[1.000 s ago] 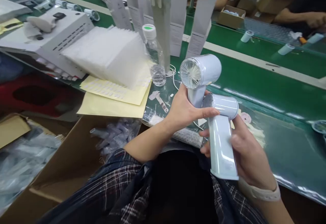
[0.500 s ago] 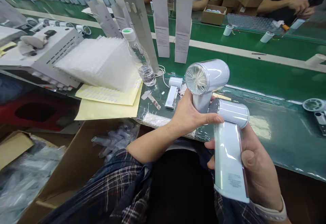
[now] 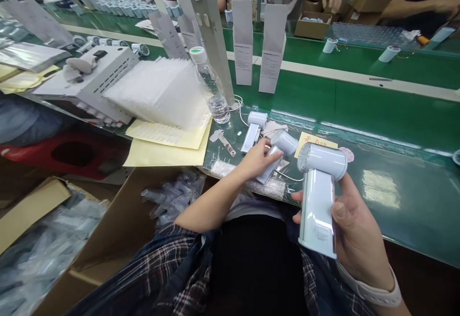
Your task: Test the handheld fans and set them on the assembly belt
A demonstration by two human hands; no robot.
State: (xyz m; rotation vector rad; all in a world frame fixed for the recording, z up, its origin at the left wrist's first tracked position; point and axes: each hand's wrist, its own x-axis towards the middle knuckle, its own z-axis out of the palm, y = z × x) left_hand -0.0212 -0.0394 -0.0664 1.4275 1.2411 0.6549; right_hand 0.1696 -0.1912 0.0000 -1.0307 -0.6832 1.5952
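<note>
My right hand [image 3: 359, 230] grips a shiny light-blue handheld fan [image 3: 318, 206], a cylinder head on a flat handle with small print near its lower end. It is held above the bench's front edge, head up. My left hand [image 3: 257, 160] is lower, at the bench, with thumb and fingers around the handle of a second handheld fan [image 3: 284, 142]. That one is tilted with its head to the right; part of its handle is covered by the fingers. Just behind it lies a third, smaller-looking handheld fan [image 3: 254, 131] beside a white cable.
A water bottle [image 3: 213, 93] stands by the metal post [image 3: 212, 33]. Left of it are a stack of white bubble bags [image 3: 158, 91] and yellow sheets [image 3: 168, 148]. Two white boxes [image 3: 272, 57] stand behind. Below the bench, a carton [image 3: 108, 225] contains clear plastic. People work opposite.
My left hand has moved down and left, lowering the second fan from beside the first onto the bench. My right hand keeps its fan in nearly the same place.
</note>
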